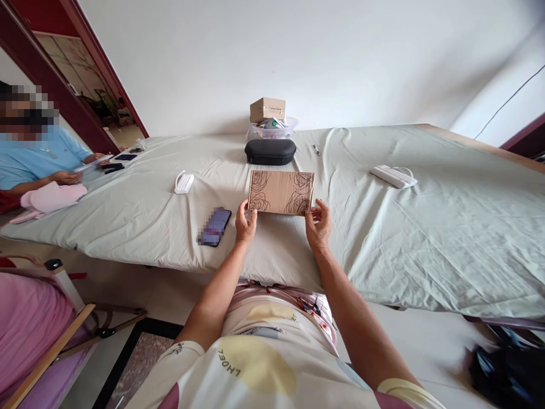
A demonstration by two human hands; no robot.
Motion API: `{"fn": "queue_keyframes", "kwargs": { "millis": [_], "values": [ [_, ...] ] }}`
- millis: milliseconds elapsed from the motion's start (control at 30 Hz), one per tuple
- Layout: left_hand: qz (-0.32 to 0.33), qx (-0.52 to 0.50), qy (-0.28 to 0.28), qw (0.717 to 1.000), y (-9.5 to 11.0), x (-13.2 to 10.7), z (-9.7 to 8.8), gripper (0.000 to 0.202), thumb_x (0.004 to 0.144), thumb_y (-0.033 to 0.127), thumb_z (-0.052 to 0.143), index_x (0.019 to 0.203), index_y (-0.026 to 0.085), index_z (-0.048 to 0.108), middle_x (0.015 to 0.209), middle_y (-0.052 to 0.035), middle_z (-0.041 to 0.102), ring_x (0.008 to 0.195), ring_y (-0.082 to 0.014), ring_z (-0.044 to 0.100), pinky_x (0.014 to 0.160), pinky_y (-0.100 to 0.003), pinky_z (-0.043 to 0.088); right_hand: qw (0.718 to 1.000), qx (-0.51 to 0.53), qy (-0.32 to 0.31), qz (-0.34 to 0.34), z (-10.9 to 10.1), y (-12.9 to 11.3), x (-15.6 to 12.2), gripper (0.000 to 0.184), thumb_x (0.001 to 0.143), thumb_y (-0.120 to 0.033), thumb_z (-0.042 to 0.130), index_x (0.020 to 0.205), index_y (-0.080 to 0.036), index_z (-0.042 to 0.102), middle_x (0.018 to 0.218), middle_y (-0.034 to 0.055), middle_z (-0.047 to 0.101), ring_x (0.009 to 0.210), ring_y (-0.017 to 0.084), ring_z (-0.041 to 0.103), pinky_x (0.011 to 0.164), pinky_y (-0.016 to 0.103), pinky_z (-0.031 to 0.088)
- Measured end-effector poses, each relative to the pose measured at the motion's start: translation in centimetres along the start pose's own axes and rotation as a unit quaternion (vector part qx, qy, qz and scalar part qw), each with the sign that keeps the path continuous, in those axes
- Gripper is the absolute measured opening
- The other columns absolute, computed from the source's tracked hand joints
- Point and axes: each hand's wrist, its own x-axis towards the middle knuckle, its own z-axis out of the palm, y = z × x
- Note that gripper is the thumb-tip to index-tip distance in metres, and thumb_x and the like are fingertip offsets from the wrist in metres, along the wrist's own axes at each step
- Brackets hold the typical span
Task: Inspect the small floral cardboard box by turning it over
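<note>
**Flat printed cardboard held up by both lower corners, over the near table edge**

Step in hand: holding and looking at a cardboard panel (281, 192) (brown, flat, rose line drawings at the corners). Standing upright on its long edge, printed face toward the camera, just above or on the grey-green table cloth (426, 227). Cannot tell whether the bottom edge touches.

Pinching the lower left corner with the left hand (246, 222): thumb on the front face, fingers tucked behind, closed on the card. Gripping the lower right corner with the right hand (318, 222): looser, fingers half curled and slightly spread, thumb tip at the corner, contact light. Nothing else in either hand.

Pose: both forearms bare, reaching straight forward from the torso, roughly parallel, elbows low, wrists nearly level, palms turned inward toward each other.

For any next move, judged from the grip: needs a firmer hold on the right side first. Only corners held, so easy to let the panel tip or flop. Flat spot free right under it for setting down.

Around: dark phone (214, 226) lying just left of the left hand, apart from it. Black oval case (269, 151) behind the panel, then a clear tub (275, 132) with a small cardboard box (267, 109) on top, by the wall. White mask (184, 183) to the left, white pack (393, 176) well to the right, pen (316, 149) near the case. Another person (38, 153) seated at the far left end, own hands on papers, well apart.
</note>
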Motion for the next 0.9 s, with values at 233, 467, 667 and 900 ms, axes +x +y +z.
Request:
{"fn": "queue_keyframes", "kwargs": {
  "millis": [233, 467, 667, 900],
  "values": [
    [0.09, 0.049, -0.023, 0.994, 0.4, -0.5, -0.1, 0.055, 0.106, 0.044, 0.051, 0.154, 0.018, 0.054, 0.149, -0.0191, 0.065, 0.133, -0.0272, 0.065, 0.1, -0.038, 0.062, 1.0, 0.006, 0.019, -0.024, -0.7, -1.3, 0.1, 0.034, 0.095, -0.05, 0.062, 0.115, -0.023, 0.068, 0.096, 0.003, 0.064, 0.082, 0.018, 0.063, 0.075, 0.034, 0.056],
    [0.13, 0.117, -0.048, 0.983, 0.1, -0.6, 0.4, 0.066, 0.101, 0.038, 0.056, 0.163, 0.019, 0.043, 0.159, -0.0187, 0.057, 0.15, -0.0286, 0.053, 0.126, -0.045, 0.046, 0.994, -0.095, 0.018, -0.041, -0.5, -0.8, 0.0, 0.03, 0.093, -0.034, 0.056, 0.117, -0.025, 0.071, 0.113, 0.0084, 0.066, 0.101, 0.024, 0.066, 0.089, 0.043, 0.059],
    [0.127, 0.15, -0.082, 0.977, 0.5, -0.9, 0.6, 0.068, 0.097, 0.028, 0.062, 0.162, 0.02, 0.046, 0.159, -0.0191, 0.055, 0.149, -0.0323, 0.053, 0.127, -0.049, 0.044, 0.963, -0.235, -0.038, -0.123, -0.2, -1.8, -0.5, 0.042, 0.091, -0.02, 0.056, 0.13, -0.027, 0.07, 0.146, 0.0143, 0.059, 0.141, 0.035, 0.052, 0.118, 0.06, 0.041],
    [0.131, 0.243, -0.043, 0.96, 2.2, -1.6, 1.6, 0.068, 0.093, 0.01, 0.063, 0.159, 0.027, 0.054, 0.18, -0.0183, 0.025, 0.165, -0.0439, 0.029, 0.132, -0.068, 0.029, 0.916, -0.313, -0.141, -0.206, 1.4, -3.2, -1.7, 0.054, 0.096, -0.017, 0.053, 0.149, -0.021, 0.06, 0.155, 0.0172, 0.057, 0.153, 0.034, 0.041, 0.128, 0.06, 0.025]
  ]
}}
